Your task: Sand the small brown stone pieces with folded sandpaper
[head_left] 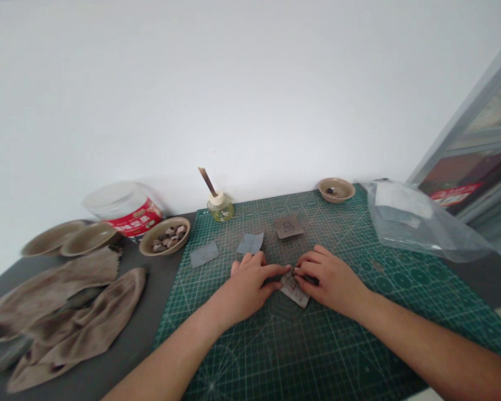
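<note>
The left hand (250, 281) and right hand (332, 278) are meeting fingertip to fingertip, both pinching a sandpaper scrap (297, 293) at the middle of the cutting mat (359, 334). The scrap is lying between them, slanting down-right and partly tucking under the right hand.

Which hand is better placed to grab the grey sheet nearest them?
Left, probably: both pinch the paper scrap, but the left hand sits right by the grey sheet, the right hand farther off.
</note>
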The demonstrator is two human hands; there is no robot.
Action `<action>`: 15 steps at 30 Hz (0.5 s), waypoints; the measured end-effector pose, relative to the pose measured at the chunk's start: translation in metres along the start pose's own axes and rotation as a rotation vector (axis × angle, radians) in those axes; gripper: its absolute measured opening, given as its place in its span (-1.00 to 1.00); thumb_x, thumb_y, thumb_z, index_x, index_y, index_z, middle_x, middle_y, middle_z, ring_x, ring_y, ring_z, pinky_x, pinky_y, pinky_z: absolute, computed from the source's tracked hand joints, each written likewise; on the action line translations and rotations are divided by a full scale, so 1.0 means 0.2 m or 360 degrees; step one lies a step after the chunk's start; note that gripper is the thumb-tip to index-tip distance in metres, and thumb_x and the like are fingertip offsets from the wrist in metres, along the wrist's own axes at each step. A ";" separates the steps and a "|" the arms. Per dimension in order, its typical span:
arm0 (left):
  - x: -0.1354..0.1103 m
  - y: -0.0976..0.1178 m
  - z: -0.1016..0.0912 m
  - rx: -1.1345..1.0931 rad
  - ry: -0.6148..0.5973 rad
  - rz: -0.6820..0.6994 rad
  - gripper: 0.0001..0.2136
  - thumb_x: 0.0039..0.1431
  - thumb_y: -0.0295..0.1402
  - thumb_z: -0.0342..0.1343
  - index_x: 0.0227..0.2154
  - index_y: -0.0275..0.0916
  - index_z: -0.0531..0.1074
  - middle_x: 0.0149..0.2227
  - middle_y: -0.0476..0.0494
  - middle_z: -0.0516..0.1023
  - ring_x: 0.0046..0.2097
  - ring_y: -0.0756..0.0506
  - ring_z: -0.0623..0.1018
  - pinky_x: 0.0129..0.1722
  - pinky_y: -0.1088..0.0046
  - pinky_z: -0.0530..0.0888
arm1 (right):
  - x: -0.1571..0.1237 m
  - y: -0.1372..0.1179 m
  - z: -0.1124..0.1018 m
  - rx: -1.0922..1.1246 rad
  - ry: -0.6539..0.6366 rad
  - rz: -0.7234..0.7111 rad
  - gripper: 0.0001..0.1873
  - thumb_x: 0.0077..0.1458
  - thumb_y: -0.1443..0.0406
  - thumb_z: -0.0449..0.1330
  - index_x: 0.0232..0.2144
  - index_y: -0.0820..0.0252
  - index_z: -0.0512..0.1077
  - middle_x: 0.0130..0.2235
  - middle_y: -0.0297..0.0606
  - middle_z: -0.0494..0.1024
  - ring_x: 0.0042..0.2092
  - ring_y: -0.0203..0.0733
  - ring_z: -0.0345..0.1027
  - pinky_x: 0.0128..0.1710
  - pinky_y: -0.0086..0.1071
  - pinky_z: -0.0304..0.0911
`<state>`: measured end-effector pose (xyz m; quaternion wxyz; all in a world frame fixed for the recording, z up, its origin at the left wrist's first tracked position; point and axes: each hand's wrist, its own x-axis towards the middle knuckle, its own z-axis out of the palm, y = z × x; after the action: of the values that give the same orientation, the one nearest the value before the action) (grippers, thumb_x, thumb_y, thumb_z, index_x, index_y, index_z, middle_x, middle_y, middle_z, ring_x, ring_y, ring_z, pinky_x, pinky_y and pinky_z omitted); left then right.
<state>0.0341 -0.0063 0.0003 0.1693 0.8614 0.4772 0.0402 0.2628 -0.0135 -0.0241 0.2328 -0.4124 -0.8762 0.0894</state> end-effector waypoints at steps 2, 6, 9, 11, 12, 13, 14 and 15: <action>0.00 0.00 0.00 -0.0008 0.0006 0.0003 -0.65 0.30 -0.19 0.00 0.11 0.28 0.33 -0.17 -0.10 0.35 -0.05 -0.24 0.33 -0.16 0.23 0.23 | 0.00 0.00 0.00 -0.0003 0.0002 0.0003 -0.91 0.19 0.30 0.20 -0.30 0.16 0.52 -0.27 -0.23 0.52 -0.17 -0.10 0.27 -0.12 -0.21 0.22; 0.00 0.00 0.00 -0.0015 0.0006 0.0011 -0.66 0.30 -0.18 -0.01 0.11 0.26 0.34 -0.17 -0.10 0.35 -0.05 -0.25 0.33 -0.16 0.22 0.23 | 0.00 -0.02 -0.01 0.0040 -0.0022 -0.0095 -0.93 0.19 0.32 0.20 -0.31 0.14 0.50 -0.27 -0.26 0.53 -0.19 -0.13 0.28 -0.14 -0.22 0.19; 0.00 0.00 0.00 -0.0006 -0.0001 0.0005 -0.66 0.30 -0.17 -0.02 0.11 0.25 0.35 -0.17 -0.11 0.35 -0.05 -0.25 0.33 -0.16 0.21 0.23 | -0.01 -0.02 -0.02 0.0130 -0.0117 -0.0234 -0.95 0.14 0.32 0.23 -0.39 0.14 0.47 -0.28 -0.32 0.53 -0.25 -0.19 0.27 -0.16 -0.25 0.18; 0.00 0.00 0.00 -0.0001 0.0002 0.0005 -0.66 0.30 -0.16 -0.02 0.11 0.27 0.34 -0.17 -0.11 0.34 -0.06 -0.25 0.33 -0.14 0.19 0.23 | -0.01 -0.01 -0.03 0.0122 -0.0101 -0.0195 -0.92 0.13 0.33 0.24 -0.43 0.15 0.46 -0.30 -0.32 0.53 -0.27 -0.20 0.26 -0.17 -0.25 0.17; 0.00 0.00 0.00 0.0002 0.0005 0.0007 -0.66 0.30 -0.16 -0.02 0.11 0.28 0.34 -0.17 -0.11 0.34 -0.07 -0.25 0.33 -0.13 0.18 0.24 | -0.01 -0.01 -0.03 0.0096 -0.0072 -0.0151 -0.91 0.13 0.33 0.23 -0.43 0.16 0.45 -0.30 -0.31 0.53 -0.27 -0.20 0.26 -0.17 -0.24 0.16; 0.01 0.00 0.00 0.0006 0.0008 0.0008 -0.66 0.30 -0.16 -0.02 0.11 0.29 0.34 -0.17 -0.11 0.34 -0.07 -0.25 0.33 -0.13 0.18 0.24 | -0.01 0.00 -0.04 0.0067 -0.0044 -0.0115 -0.91 0.15 0.33 0.22 -0.42 0.16 0.46 -0.29 -0.30 0.53 -0.26 -0.18 0.26 -0.16 -0.23 0.15; 0.01 0.00 0.00 0.0010 0.0008 0.0007 -0.66 0.29 -0.16 -0.02 0.11 0.29 0.33 -0.17 -0.11 0.33 -0.07 -0.25 0.34 -0.13 0.18 0.24 | 0.00 0.00 -0.04 0.0049 -0.0030 -0.0101 -0.91 0.17 0.33 0.21 -0.40 0.16 0.47 -0.28 -0.29 0.54 -0.24 -0.17 0.26 -0.16 -0.23 0.15; 0.01 -0.01 0.00 0.0014 0.0006 0.0004 -0.65 0.29 -0.16 -0.02 0.11 0.29 0.33 -0.17 -0.11 0.33 -0.08 -0.25 0.33 -0.14 0.18 0.25 | 0.00 0.00 -0.03 0.0048 -0.0035 -0.0113 -0.91 0.18 0.32 0.20 -0.38 0.15 0.47 -0.28 -0.29 0.54 -0.23 -0.16 0.27 -0.15 -0.23 0.15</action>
<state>0.0339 -0.0050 -0.0010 0.1646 0.8627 0.4765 0.0401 0.2662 -0.0144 -0.0181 0.2325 -0.3765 -0.8913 0.0989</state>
